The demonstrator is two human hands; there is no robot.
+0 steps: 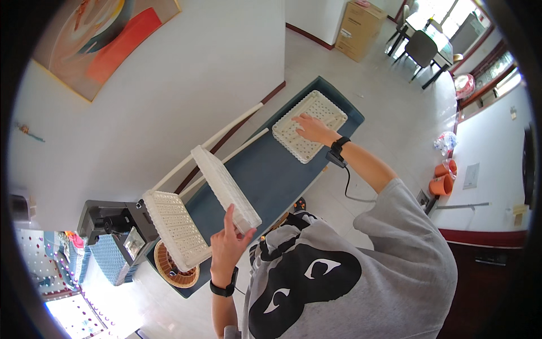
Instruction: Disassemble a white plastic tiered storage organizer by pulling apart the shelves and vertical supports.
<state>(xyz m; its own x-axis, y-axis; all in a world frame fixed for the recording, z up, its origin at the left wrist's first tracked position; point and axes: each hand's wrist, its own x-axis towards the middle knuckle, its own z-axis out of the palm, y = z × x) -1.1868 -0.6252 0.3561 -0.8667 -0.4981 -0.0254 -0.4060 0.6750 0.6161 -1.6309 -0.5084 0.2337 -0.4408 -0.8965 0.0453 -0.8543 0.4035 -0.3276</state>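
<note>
My left hand (227, 246) grips the lower end of a white basket-like shelf tray (223, 183), which is tilted up on its side above the table. My right hand (311, 129) lies with its fingers spread on the bottom of another white perforated tray (299, 148) at the far right end of the dark blue-green table (257, 175). A third white perforated tray (178, 226) leans at the near left. White poles (209, 142) run from its side along the wall.
A round wicker basket (164, 265) sits at the table's left end, beside a dark device on a stand (117, 223). The wall borders the table's far side. Farther off are a cardboard box (358, 29), a dining table with chairs (422, 48) and orange pots (441, 183).
</note>
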